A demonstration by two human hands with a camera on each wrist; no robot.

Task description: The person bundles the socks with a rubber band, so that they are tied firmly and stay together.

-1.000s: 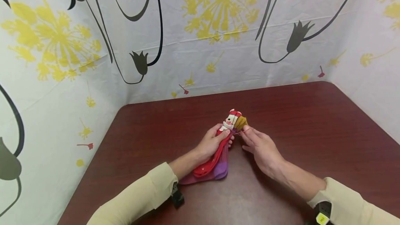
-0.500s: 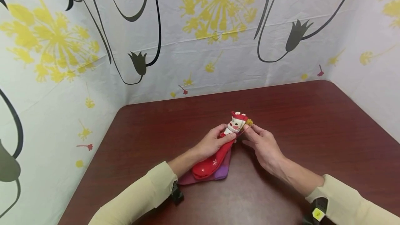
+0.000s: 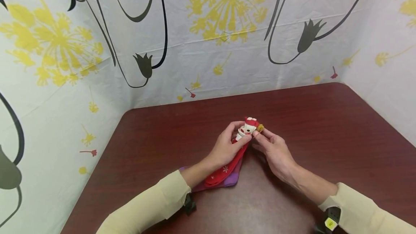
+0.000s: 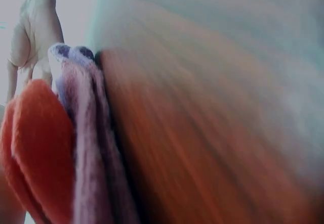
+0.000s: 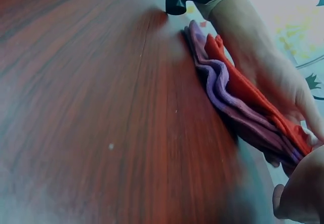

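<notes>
A red sock (image 3: 224,169) with small white snowflakes lies along the bundle, its cuff end bearing a white face under a red hat (image 3: 248,128). Beneath it is a purple sock (image 3: 232,178), whose folded layers show edge-on in the right wrist view. My left hand (image 3: 225,146) grips the bundle near the cuffs, thumb on top. Opposite, my right hand (image 3: 275,151) pinches at the cuff end with thumb and fingertips, where a mustard-yellow cuff (image 3: 260,128) pokes out. Its fingertips hide part of that end. The toe end of the bundle hangs close over the table.
The dark red-brown table (image 3: 162,136) extends around both hands, with rounded far corners. A white cloth wall (image 3: 208,60) with printed flowers stands behind and at both sides. A black wrist camera (image 3: 189,204) sits under the left sleeve.
The left hand has moved slightly up and right along the bundle. The face cuff has turned toward the head camera, and less mustard yellow shows now. The right hand has stayed nearly in place.
</notes>
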